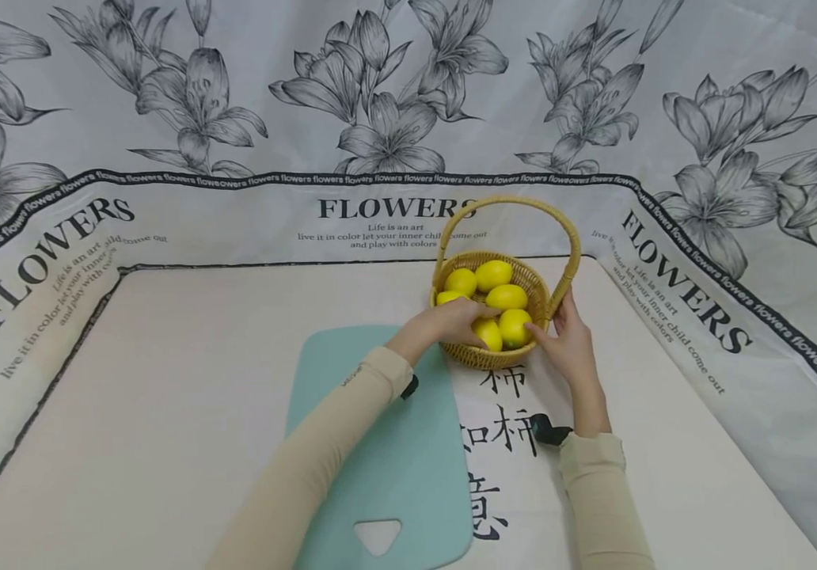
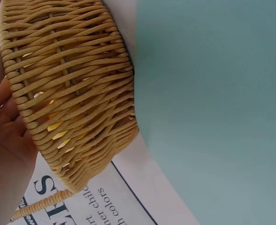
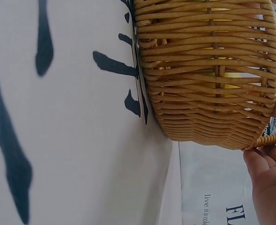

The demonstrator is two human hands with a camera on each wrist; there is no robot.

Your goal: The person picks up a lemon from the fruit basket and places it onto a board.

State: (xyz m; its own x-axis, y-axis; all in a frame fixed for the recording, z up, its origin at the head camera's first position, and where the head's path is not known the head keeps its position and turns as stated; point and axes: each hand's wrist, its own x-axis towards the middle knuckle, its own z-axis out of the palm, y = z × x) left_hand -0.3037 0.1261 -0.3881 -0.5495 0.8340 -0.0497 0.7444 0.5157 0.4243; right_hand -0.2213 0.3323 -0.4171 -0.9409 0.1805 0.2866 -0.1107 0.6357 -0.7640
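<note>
A yellow wicker basket (image 1: 488,360) with a tall arched handle (image 1: 571,245) stands at the far edge of a light blue cutting board (image 1: 387,427). Inside it lie several yellow lemons (image 1: 494,275). My left hand (image 1: 451,321) reaches over the near left rim, thumb and fingers around a front lemon (image 1: 488,336). On the basket's right side, my right hand (image 1: 568,336) grips the rim by the handle's base, its thumb beside another lemon (image 1: 515,328). The right wrist view shows those fingers (image 3: 257,164) at the handle's foot. Basket weave hides part of the left fingers in the left wrist view.
White cloth with black brush characters (image 1: 504,431) lies under the basket, right of the board. A triangular hole (image 1: 378,537) pierces the board's near end. Behind the table hangs a flower-printed cloth (image 1: 394,127) with lettering.
</note>
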